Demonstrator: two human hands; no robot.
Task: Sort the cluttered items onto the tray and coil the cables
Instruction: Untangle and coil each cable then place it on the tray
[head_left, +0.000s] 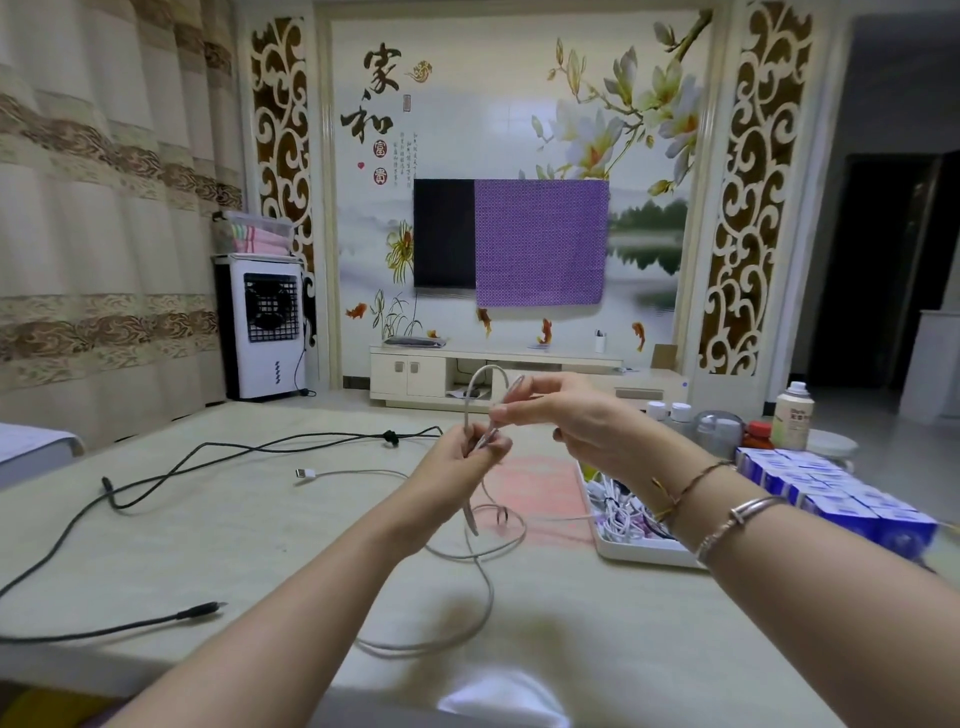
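A grey cable (485, 582) loops over the table and rises into both hands. My left hand (460, 457) grips a small loop of it above the table's middle. Just to the right and slightly higher, my right hand (566, 415) pinches the same cable between thumb and fingers. A white tray (631, 555) at the right holds several coiled white cables (621, 512). One black cable (208, 457) trails across the left side of the table. Another black cable end (197, 612) lies near the front left. A white USB cable (322, 474) lies in the middle.
Blue boxes (826, 499) are lined up right of the tray, with bottles and jars (727, 426) and a spray can (792, 415) behind them. A pink mat (540, 493) lies left of the tray. The table's front edge (363, 691) is close to me.
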